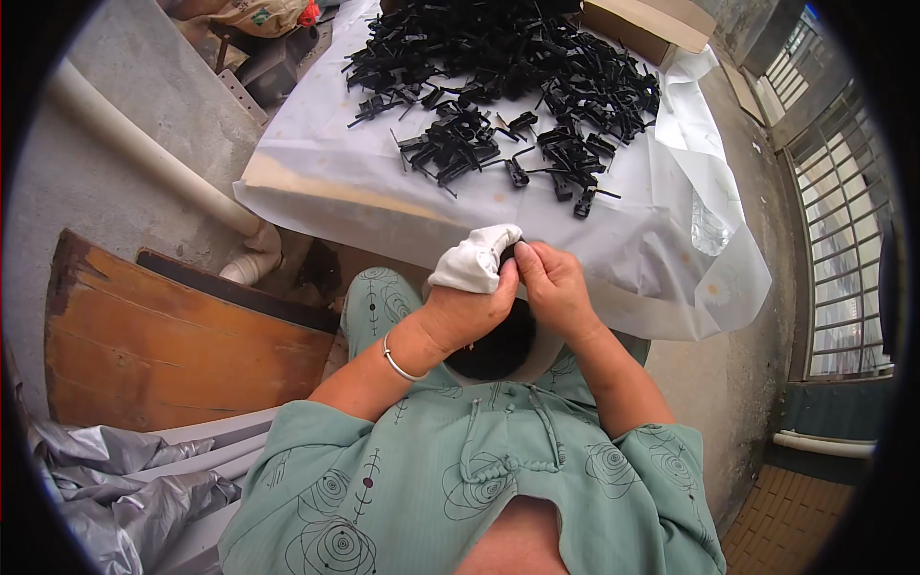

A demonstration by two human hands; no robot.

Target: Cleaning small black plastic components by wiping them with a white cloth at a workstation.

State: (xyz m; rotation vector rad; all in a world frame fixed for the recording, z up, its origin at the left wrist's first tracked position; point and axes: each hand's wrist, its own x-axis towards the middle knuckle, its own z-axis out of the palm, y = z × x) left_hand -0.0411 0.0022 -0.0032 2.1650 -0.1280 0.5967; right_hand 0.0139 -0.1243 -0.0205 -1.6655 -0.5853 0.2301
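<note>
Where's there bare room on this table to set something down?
Barest is the white sheet at front left, between the black parts and the left edge; a narrower strip lies in front of the parts. The middle and back are crowded, with a cardboard box back right.

The left hand (471, 309), fingers in white cloth (471, 257), and right hand (558, 289) grip a dark piece (509, 252).

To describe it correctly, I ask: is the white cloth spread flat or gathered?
Gathered: the white cloth covers part of the left hand, its surface curved and creased.
</note>
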